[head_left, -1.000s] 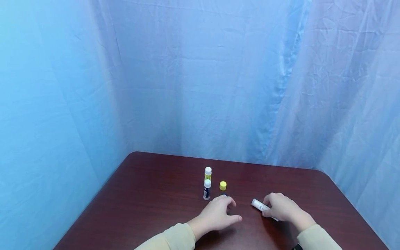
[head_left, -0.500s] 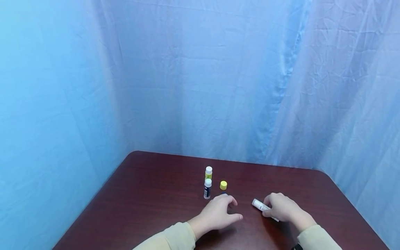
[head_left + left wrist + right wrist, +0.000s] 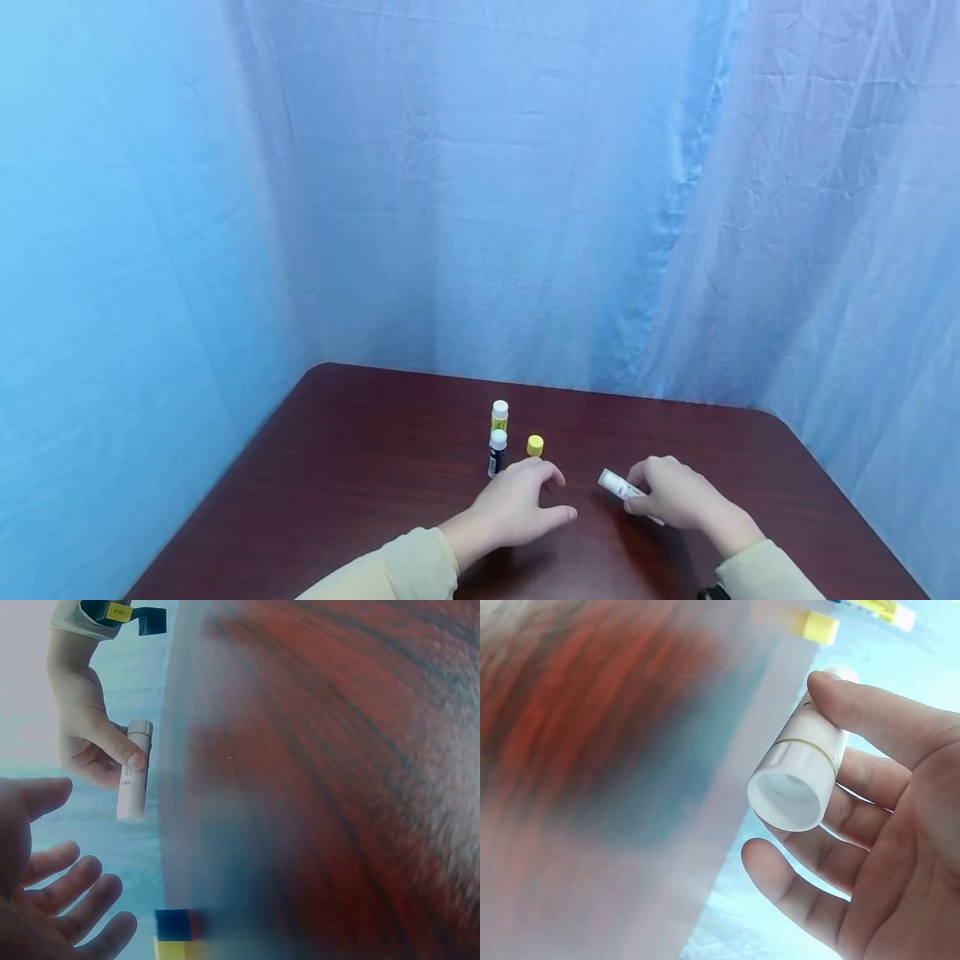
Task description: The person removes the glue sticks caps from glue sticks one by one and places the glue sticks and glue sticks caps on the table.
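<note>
My right hand (image 3: pixel 678 496) pinches a white glue stick (image 3: pixel 617 484) between thumb and fingers, tilted just over the table. One round end of the glue stick (image 3: pixel 795 780) faces the right wrist camera. My left hand (image 3: pixel 513 502) holds nothing, its fingers loosely bent and the thumb apart. Just beyond it stands a glue stick with a yellow cap (image 3: pixel 535 446); the hand hides its lower part in the head view, but its blue body (image 3: pixel 173 925) shows in the left wrist view.
Left of the yellow cap stands a dark blue glue stick with a white cap (image 3: pixel 497 454). Right behind it is a yellow glue stick (image 3: pixel 499 414), also white-capped and partly hidden. The dark red table (image 3: pixel 360 467) has pale blue curtains (image 3: pixel 487 208) around it.
My right hand has raised the white glue stick slightly and shifted it a little to the left. My left hand has moved slightly forward, covering more of the yellow-capped glue stick.
</note>
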`<action>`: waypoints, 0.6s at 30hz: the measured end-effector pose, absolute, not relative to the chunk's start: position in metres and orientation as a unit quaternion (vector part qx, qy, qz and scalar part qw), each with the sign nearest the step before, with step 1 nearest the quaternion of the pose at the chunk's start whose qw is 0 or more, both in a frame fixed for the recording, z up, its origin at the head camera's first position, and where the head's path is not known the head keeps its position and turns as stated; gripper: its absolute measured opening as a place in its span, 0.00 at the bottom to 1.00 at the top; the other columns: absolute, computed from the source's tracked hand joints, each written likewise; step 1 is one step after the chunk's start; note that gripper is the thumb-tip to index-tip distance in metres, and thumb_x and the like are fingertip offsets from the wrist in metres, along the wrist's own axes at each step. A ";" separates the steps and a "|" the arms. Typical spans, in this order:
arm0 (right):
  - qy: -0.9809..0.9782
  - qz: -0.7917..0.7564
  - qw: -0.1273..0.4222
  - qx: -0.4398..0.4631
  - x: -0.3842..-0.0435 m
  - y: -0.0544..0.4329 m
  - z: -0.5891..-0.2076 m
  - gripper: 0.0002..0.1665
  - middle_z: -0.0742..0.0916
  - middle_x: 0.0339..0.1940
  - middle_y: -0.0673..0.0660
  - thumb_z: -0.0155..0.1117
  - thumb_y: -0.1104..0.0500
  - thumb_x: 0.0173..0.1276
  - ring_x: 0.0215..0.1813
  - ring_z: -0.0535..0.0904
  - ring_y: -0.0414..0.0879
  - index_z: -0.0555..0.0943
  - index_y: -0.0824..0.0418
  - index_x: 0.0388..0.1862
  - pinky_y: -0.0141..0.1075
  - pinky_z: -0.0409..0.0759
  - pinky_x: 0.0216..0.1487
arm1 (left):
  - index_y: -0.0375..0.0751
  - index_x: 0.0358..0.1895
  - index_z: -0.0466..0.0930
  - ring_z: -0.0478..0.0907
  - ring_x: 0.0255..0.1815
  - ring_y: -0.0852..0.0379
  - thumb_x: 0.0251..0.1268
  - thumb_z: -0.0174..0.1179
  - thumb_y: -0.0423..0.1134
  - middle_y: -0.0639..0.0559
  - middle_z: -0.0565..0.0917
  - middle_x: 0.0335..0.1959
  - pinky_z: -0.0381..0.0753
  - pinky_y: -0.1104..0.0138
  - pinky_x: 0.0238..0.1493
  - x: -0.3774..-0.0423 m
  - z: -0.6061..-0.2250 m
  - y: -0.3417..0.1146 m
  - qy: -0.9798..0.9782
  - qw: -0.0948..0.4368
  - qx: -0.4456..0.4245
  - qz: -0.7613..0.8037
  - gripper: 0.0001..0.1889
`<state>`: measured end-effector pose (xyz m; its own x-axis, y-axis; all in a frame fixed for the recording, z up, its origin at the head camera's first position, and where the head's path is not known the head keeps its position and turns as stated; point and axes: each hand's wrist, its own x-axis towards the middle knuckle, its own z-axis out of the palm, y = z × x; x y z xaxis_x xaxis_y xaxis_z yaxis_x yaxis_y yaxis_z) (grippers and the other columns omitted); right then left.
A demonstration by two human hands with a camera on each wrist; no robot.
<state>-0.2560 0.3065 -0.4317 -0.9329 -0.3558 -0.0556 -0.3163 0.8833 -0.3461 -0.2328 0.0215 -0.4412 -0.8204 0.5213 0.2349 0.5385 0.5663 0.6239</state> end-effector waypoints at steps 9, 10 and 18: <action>0.961 -0.183 0.032 -0.206 -0.248 0.293 -0.413 0.06 0.81 0.21 0.42 0.75 0.56 0.63 0.20 0.74 0.37 0.84 0.47 0.32 0.36 0.73 0.24 | 0.50 0.48 0.83 0.79 0.47 0.64 0.63 0.70 0.54 0.64 0.81 0.43 0.78 0.70 0.48 -0.229 -0.429 0.009 -0.882 0.064 -0.318 -0.341 0.17; 0.960 -0.185 0.030 -0.209 -0.248 0.291 -0.412 0.06 0.81 0.22 0.41 0.75 0.56 0.63 0.20 0.74 0.37 0.84 0.47 0.33 0.36 0.73 0.24 | 0.49 0.48 0.83 0.79 0.46 0.65 0.63 0.70 0.53 0.63 0.81 0.43 0.78 0.71 0.47 -0.229 -0.428 0.007 -0.881 0.070 -0.319 -0.342 0.17; 0.951 -0.196 0.003 -0.238 -0.246 0.281 -0.406 0.05 0.80 0.25 0.40 0.74 0.56 0.64 0.26 0.73 0.34 0.85 0.48 0.36 0.34 0.73 0.29 | 0.50 0.47 0.82 0.79 0.42 0.63 0.63 0.71 0.53 0.64 0.80 0.40 0.77 0.71 0.44 -0.230 -0.420 -0.008 -0.874 0.083 -0.315 -0.359 0.16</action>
<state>-0.2460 0.2808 -0.4061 -0.8869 -0.4534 0.0882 -0.4513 0.8100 -0.3743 -0.2297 -0.0083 -0.4201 -0.7873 0.4918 0.3718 0.6111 0.5428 0.5761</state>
